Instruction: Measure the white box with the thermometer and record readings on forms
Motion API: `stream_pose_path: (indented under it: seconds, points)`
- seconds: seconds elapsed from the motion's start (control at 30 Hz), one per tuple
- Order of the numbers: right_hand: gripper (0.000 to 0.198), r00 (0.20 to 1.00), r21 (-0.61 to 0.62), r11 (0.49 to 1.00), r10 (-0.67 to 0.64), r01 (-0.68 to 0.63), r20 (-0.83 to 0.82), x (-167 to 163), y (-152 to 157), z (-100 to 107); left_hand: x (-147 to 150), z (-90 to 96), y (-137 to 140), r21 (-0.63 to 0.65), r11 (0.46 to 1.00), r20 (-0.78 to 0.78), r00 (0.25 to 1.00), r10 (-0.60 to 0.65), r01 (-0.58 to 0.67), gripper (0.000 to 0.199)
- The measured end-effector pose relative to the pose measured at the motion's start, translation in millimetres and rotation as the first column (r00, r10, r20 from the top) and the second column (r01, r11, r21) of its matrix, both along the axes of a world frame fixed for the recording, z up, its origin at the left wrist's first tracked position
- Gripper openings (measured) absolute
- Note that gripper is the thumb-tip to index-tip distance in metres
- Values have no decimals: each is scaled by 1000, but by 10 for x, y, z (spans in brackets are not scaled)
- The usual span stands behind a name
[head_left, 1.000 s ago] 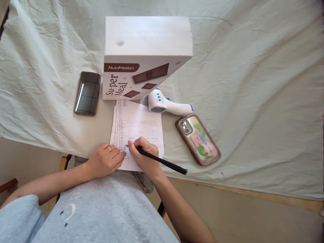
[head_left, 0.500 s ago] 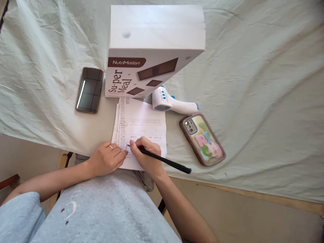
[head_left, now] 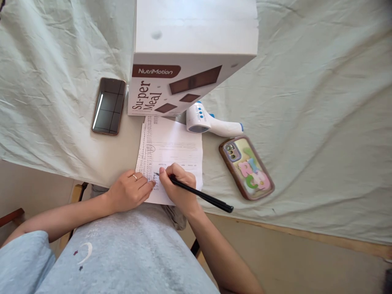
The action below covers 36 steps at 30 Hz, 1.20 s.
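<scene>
while the right hand (head_left: pixel 179 188) grips the black pen (head_left: pixel 199 194), tip on the printed sheet (head_left: pixel 173 147) at the tabletop's near edge, the left hand (head_left: pixel 128 192) should press the sheet flat, fingers loosely curled, holding nothing.

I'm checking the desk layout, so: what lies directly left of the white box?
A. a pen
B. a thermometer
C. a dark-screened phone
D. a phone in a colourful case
C: the dark-screened phone lies face up just left of the box, while the thermometer and the colourful-cased phone lie to the lower right, and the pen is in the right hand over the paper.
</scene>
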State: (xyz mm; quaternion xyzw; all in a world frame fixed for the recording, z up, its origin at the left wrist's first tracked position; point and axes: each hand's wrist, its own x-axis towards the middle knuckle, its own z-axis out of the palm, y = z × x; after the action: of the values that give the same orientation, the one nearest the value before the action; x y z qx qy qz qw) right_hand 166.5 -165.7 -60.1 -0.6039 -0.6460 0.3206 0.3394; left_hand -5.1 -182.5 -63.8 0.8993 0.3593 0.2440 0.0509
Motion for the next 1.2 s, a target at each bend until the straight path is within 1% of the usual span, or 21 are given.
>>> stream_pose_path:
  seconds: [0.1,0.23,0.4,0.73,0.9,0.97,1.07,1.13,1.2]
  points:
    - [31,1000,9,1000,-8,8,3,-12,11,19,1,-3,-1,3,1000,14,1000,-1,1,8]
    - [31,1000,27,1000,-8,8,24,-21,16,30,2,-8,-3,4,1000,-8,1000,-3,3,8]
    - [31,1000,-13,1000,-15,15,14,-2,13,29,-3,-13,-8,-9,1000,-4,1000,-8,8,6]
    - [32,998,-10,998,-54,54,31,0,10,38,-6,-5,-9,-26,1000,-5,1000,-13,13,11]
    - [33,999,20,999,-29,28,42,-12,-9,20,-3,-6,-3,-5,1000,-5,1000,-6,6,8]
    - [33,998,17,999,-45,44,35,-11,-28,5,-3,-5,-3,2,1000,-3,1000,-9,9,8]
    - [32,995,-16,996,-93,92,-22,48,-44,1,-5,-4,-7,4,1000,-2,1000,-3,3,9]
    - [27,991,33,991,-133,133,-26,145,-26,23,-10,-5,-12,0,1000,-3,1000,-5,5,10]
    - [19,987,169,976,-150,140,51,285,19,54,-17,-7,-15,-6,1000,-9,1000,-16,16,10]
